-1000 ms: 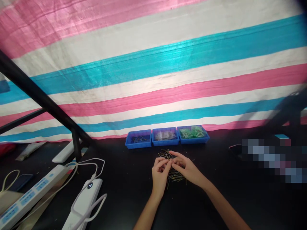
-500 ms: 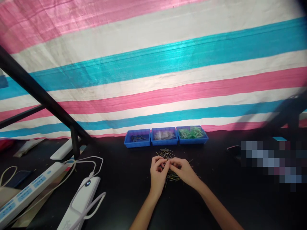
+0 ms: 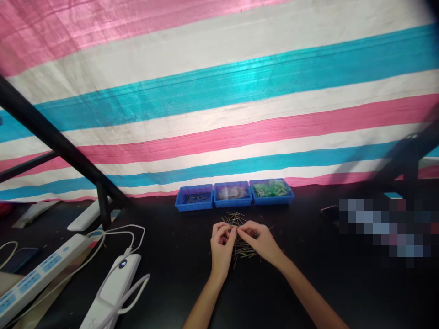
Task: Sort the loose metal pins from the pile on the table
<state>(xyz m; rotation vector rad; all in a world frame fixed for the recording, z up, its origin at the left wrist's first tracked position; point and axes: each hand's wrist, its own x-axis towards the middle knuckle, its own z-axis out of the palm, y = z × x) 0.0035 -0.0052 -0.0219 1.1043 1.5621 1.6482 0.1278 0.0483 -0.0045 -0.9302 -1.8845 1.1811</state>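
Note:
My left hand [image 3: 220, 246] and my right hand [image 3: 263, 241] meet fingertip to fingertip over a loose pile of thin metal pins [image 3: 244, 251]. Both are closed in a pinch, thumbs and forefingers together. Whatever sits between the fingertips is too small to make out. The pins lie in many directions on the dark table, some beyond my fingers and some below them; my hands cover part of the pile. Behind it stand three blue bins in a row: the left bin [image 3: 177, 204] has dark thin pieces, the middle bin [image 3: 233, 204] clear bags, the right bin [image 3: 274, 200] green-tinted bags.
On the left lie a white power bank [image 3: 118, 283] with looped cables and a long power strip [image 3: 41, 276]. A black frame bar [image 3: 68, 148] slants down to the table [image 3: 164, 283]. Striped sheeting [image 3: 219, 105] hangs behind. A phone-like dark object [image 3: 329, 212] lies right.
The view has shifted slightly, so everything sits a little further left. My hands stay over the pile, still pinched together, with only small finger movements.

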